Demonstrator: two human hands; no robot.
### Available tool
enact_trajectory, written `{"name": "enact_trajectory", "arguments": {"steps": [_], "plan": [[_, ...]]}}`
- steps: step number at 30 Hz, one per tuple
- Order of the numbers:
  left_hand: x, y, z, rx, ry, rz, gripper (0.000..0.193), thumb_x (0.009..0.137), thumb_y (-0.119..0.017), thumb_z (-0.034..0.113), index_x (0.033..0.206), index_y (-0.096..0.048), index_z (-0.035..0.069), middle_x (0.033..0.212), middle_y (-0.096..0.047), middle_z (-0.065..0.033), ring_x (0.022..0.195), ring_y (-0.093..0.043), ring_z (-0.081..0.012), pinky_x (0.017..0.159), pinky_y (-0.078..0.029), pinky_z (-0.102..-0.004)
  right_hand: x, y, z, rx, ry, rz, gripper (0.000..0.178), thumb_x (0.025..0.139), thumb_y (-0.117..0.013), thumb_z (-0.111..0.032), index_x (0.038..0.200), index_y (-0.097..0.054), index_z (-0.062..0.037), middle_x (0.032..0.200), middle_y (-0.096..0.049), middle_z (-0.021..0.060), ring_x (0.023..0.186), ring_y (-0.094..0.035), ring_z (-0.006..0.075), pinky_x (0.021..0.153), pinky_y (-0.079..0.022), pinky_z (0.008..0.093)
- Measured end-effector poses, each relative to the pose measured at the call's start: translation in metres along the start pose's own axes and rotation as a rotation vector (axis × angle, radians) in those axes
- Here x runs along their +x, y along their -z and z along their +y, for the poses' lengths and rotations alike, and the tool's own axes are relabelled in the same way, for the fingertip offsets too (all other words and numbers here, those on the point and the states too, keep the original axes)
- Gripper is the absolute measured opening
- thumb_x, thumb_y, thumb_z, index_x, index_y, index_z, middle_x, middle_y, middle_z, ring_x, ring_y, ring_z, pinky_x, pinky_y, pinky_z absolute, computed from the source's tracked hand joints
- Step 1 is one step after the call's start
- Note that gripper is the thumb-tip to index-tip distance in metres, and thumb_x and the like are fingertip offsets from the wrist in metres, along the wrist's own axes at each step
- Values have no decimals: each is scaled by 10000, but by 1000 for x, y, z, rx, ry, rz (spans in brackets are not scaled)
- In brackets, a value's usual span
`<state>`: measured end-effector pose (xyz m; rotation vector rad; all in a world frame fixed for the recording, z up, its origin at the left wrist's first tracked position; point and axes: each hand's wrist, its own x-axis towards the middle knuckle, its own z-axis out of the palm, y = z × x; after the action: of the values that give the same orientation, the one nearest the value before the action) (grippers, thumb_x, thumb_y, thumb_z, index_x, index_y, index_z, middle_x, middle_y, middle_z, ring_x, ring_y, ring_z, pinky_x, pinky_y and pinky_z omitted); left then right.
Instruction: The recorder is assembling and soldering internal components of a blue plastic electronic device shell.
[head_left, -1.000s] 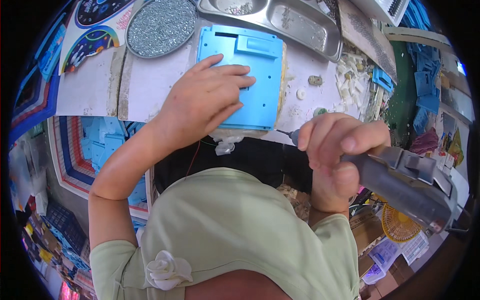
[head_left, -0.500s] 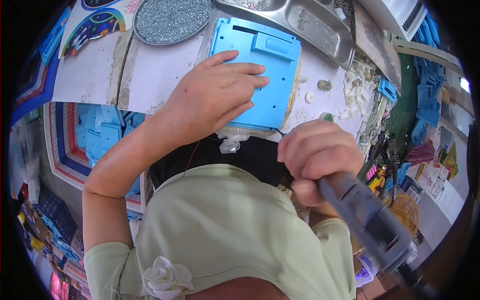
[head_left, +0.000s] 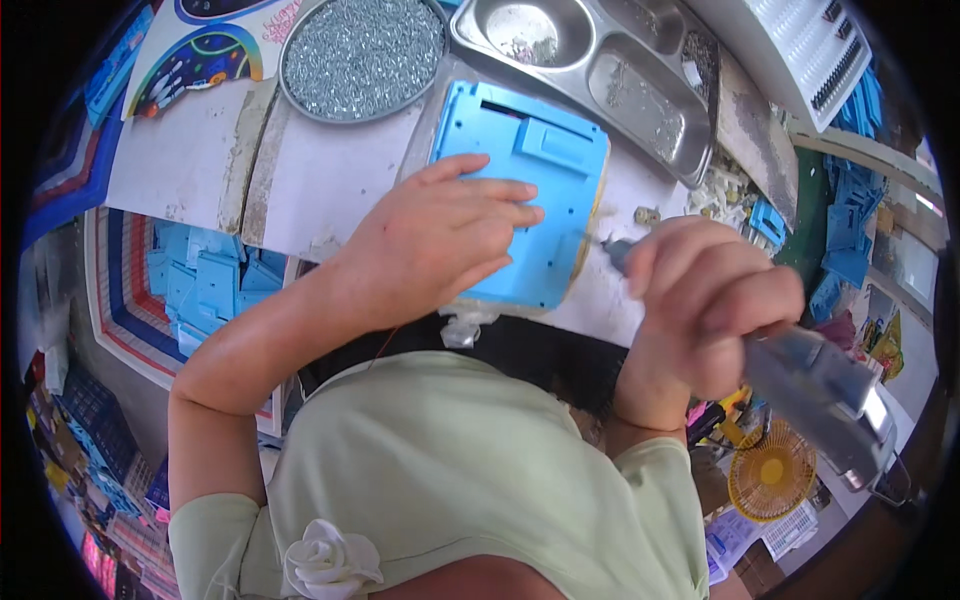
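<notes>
A light-blue plastic panel (head_left: 560,245) with small holes and a raised rectangular part lies on a padded, plastic-wrapped support on the bench. My left hand (head_left: 445,235) rests flat across its left side, fingers outstretched. Wrapped in the fingers of my right hand (head_left: 710,295) is a dark grey power screwdriver (head_left: 825,390), somewhat blurred by motion. Its tip hovers by the panel's right edge, toward the middle of that side. Whether the tip touches the panel cannot be told. A screw at the tip is too small to make out.
Small silver screws (head_left: 365,60) fill a round dish beyond the panel. Beside it stands a steel compartment tray (head_left: 588,62). White plastic bits (head_left: 730,195) are strewn at the right. A crate (head_left: 108,300) of blue panels sits at left, below bench height; a yellow basket (head_left: 770,475) is at lower right.
My right hand has moved the screwdriver away from the panel's near right corner, farther up and right. The panel and bench sit lower in view; my left hand keeps its place on the panel.
</notes>
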<state>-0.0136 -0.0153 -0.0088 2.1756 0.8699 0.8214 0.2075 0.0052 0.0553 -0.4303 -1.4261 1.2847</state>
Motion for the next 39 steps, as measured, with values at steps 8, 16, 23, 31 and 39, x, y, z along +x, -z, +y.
{"name": "enact_trajectory", "arguments": {"steps": [8,16,23,31,39], "plan": [[0,0,-4,-11,24,-21,150,855,-750,83,966,-648,78,1271,-699,-42,1278,-609,-236,1121,-403,-504,14,20,21,-133,10,-201,213,896,-710,-87,869,-501,-53,615,-557,77,516,-565,229,549,-538,380],[0,1,-4,6,31,-58,181,867,-732,101,1027,-648,89,1299,-685,-37,1302,-588,-227,1114,-402,-488,58,42,42,-56,21,-35,186,954,-628,-121,900,-455,-78,600,-481,30,523,-451,157,565,-470,375],[0,0,-4,-33,30,-28,186,851,-744,96,1019,-663,82,1272,-698,-40,1275,-610,-229,1109,-403,-481,62,50,53,-66,-51,-96,115,956,-603,-122,955,-499,-73,588,-443,14,539,-442,154,593,-462,385],[-4,7,0,-14,142,281,171,831,-761,52,987,-711,102,1089,-764,-41,1120,-707,-241,1162,-338,-528,53,13,-11,259,-35,-177,300,876,-786,-317,1093,-645,-166,667,-600,-61,573,-528,67,655,-527,257],[-9,3,10,-21,107,309,198,809,-794,67,988,-721,111,1050,-770,-23,1082,-720,-210,1178,-318,-538,46,-14,-3,263,-37,-272,312,903,-792,-344,1072,-594,-172,674,-625,-55,547,-545,65,628,-555,261]]}}
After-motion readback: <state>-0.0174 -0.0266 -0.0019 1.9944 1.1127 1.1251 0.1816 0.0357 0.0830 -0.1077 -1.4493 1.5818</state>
